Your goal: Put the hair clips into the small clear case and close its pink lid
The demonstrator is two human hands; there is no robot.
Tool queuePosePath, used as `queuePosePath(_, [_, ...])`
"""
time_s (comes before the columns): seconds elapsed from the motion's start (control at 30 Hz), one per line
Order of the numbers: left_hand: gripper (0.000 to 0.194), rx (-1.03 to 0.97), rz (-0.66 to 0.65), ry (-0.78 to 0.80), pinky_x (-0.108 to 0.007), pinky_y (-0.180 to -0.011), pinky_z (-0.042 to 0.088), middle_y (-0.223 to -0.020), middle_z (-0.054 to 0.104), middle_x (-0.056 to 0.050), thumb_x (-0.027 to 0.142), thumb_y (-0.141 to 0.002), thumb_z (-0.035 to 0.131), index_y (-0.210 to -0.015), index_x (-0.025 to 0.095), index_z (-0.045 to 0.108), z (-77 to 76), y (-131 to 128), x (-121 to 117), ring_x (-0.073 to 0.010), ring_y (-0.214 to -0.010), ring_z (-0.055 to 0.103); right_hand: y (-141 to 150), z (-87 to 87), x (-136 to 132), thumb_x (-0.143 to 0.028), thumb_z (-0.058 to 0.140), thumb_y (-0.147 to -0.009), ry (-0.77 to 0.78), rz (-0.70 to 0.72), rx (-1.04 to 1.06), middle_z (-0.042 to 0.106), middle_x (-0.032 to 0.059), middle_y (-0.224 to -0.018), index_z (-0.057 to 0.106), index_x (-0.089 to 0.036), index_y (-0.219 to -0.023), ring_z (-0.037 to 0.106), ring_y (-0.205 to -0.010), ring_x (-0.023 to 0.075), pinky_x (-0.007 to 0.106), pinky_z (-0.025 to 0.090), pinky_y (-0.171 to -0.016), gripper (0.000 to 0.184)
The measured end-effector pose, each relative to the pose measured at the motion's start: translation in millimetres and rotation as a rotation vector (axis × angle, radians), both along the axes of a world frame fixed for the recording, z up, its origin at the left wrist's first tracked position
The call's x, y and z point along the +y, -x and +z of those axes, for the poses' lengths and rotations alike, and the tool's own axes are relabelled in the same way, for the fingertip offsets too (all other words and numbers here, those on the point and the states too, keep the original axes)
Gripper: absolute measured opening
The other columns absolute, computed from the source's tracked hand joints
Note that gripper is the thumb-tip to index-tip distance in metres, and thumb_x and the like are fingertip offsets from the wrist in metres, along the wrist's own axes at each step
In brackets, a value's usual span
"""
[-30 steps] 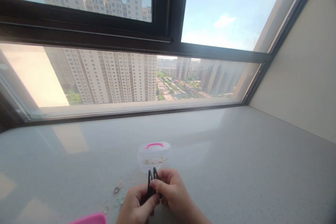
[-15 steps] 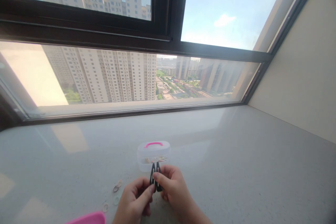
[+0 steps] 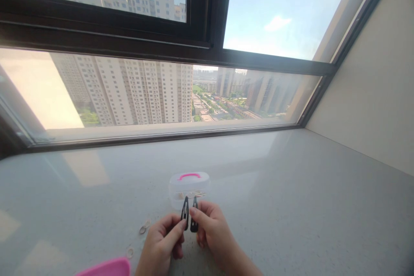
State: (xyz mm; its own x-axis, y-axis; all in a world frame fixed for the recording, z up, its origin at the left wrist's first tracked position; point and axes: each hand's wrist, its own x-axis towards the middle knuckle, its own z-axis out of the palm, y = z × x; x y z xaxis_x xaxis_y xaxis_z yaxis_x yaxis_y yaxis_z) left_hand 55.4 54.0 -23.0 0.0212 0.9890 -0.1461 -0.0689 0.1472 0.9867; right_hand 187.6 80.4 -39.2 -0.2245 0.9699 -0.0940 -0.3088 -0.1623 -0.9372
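Note:
Two black snap hair clips stand upright side by side over the grey sill. My left hand (image 3: 161,243) pinches the left clip (image 3: 184,212) between thumb and forefinger. The right clip (image 3: 194,214) is pinched by my right hand (image 3: 211,233). Just behind the clips stands a small clear plastic box (image 3: 189,184) with a pink handle, and small pale items lie inside it. A few small pale elastic rings (image 3: 144,227) lie on the sill left of my left hand.
A pink object (image 3: 106,268) shows at the bottom edge, left of my hands. The grey stone sill (image 3: 291,189) runs wide to the right up to a beige wall (image 3: 371,95). A dark-framed window (image 3: 207,56) closes the far side.
The two clips, held together a second ago, are now slightly apart, one in each hand. Both hands have lifted a little toward the box.

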Motion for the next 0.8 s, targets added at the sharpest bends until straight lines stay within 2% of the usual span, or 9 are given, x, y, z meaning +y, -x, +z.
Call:
queuePosePath(0.1, [0.037, -0.009, 0.011, 0.006, -0.020, -0.040, 0.030, -0.045, 0.051, 0.005, 0.047, -0.071, 0.066, -0.056, 0.014, 0.058, -0.9, 0.5, -0.1, -0.0084, -0.036, 0.045, 0.3, 0.9, 0.1, -0.057, 0.062, -0.073, 0.010, 0.037, -0.023, 0.041, -0.0078, -0.030, 0.051, -0.016, -0.060, 0.032, -0.023, 0.0051, 0.015, 0.021, -0.023, 0.044])
queuePosePath(0.23, [0.040, 0.007, 0.030, 0.004, -0.020, -0.038, 0.028, -0.043, 0.049, 0.005, 0.051, -0.070, 0.065, -0.054, 0.014, 0.058, -1.4, 1.0, -0.1, -0.0080, -0.034, 0.044, 0.8, 3.6, 0.2, -0.063, 0.061, -0.070, 0.041, 0.095, -0.016, 0.048, -0.0042, -0.034, 0.053, -0.015, -0.062, 0.039, -0.023, 0.0070, 0.015, 0.029, -0.022, 0.049])
queuePosePath(0.37, [0.042, 0.013, 0.062, 0.011, -0.019, -0.037, 0.028, -0.041, 0.049, 0.005, 0.054, -0.067, 0.066, -0.056, 0.015, 0.059, -3.7, 1.3, 1.7, -0.0079, -0.032, 0.043, 0.4, 1.0, 2.5, -0.062, 0.063, -0.068, 0.048, 0.079, -0.026, 0.052, -0.0029, -0.037, 0.055, -0.013, -0.067, 0.041, -0.024, 0.0070, 0.015, 0.030, -0.023, 0.049])
queuePosePath(0.67, [0.039, -0.020, 0.092, -0.013, -0.018, -0.038, 0.029, -0.044, 0.050, 0.005, 0.052, -0.068, 0.067, -0.060, 0.014, 0.062, -4.0, 2.2, 3.2, -0.0068, -0.034, 0.043, -1.2, 0.3, 2.8, -0.038, 0.076, -0.061, 0.016, 0.102, 0.065, 0.055, -0.0030, -0.043, 0.066, -0.010, -0.078, 0.043, -0.031, 0.0061, 0.016, 0.037, -0.030, 0.034])
queuePosePath(0.8, [0.034, -0.056, 0.038, -0.036, -0.017, -0.039, 0.029, -0.046, 0.052, 0.005, 0.047, -0.067, 0.071, -0.065, 0.013, 0.065, 0.1, 2.0, 1.6, -0.0057, -0.036, 0.042, -1.1, 4.0, -0.1, -0.025, 0.075, -0.058, 0.044, 0.093, 0.168, 0.059, -0.0003, -0.049, 0.067, -0.010, -0.078, 0.049, -0.037, 0.0080, 0.017, 0.042, -0.033, 0.027])
